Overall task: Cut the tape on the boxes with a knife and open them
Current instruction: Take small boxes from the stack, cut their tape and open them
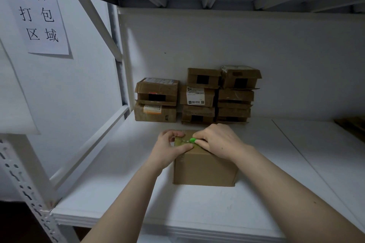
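A brown cardboard box point(204, 168) stands on the white shelf point(122, 193) in front of me. My left hand point(169, 149) grips the box's top left corner, thumb along the near edge and fingers curled over the far side. My right hand point(216, 141) holds a small knife with a green handle point(192, 140) against the taped top of the box. The blade is mostly hidden between my hands.
Stacks of several small cardboard boxes point(197, 95) stand against the back wall, some with flaps open. A paper sign point(37, 16) hangs on the left rack panel. A brown item point(351, 125) lies at the far right edge. An upper shelf runs overhead.
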